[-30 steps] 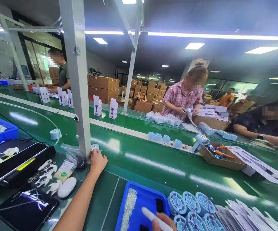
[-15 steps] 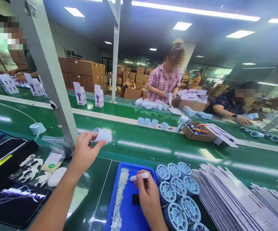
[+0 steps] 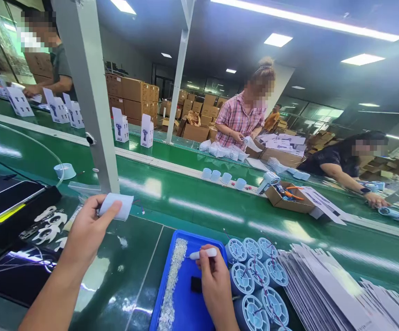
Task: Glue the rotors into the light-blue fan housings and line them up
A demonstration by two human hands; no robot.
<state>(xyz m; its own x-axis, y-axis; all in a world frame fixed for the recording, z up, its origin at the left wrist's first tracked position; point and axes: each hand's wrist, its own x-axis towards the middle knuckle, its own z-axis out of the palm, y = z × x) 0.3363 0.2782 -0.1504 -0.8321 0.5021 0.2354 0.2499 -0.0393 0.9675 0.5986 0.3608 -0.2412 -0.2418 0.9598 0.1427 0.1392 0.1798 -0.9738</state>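
My left hand (image 3: 85, 227) is closed on a small pale blue cup-shaped part (image 3: 116, 206) and holds it on its side above the green bench, near the foot of a grey post (image 3: 89, 96). My right hand (image 3: 215, 282) is closed on a white pen-like tool (image 3: 202, 253) over a blue tray (image 3: 185, 294). A strip of tiny clear beads (image 3: 173, 280) and a small black piece (image 3: 196, 285) lie in that tray. Round pale blue fan housings (image 3: 254, 280) sit just right of the tray.
A stack of flat printed cards (image 3: 323, 289) lies at the right. Black devices (image 3: 9, 207) and white cut-out shapes (image 3: 48, 225) lie at the left. Across the green conveyor (image 3: 202, 207) three people work among pale blue cups (image 3: 223, 177), white boxes (image 3: 146, 131) and an open carton (image 3: 289, 197).
My left hand has lifted the pale blue part from beside the post and drawn it toward me. My right hand rose with the white tool over the tray. The camera tilted down.
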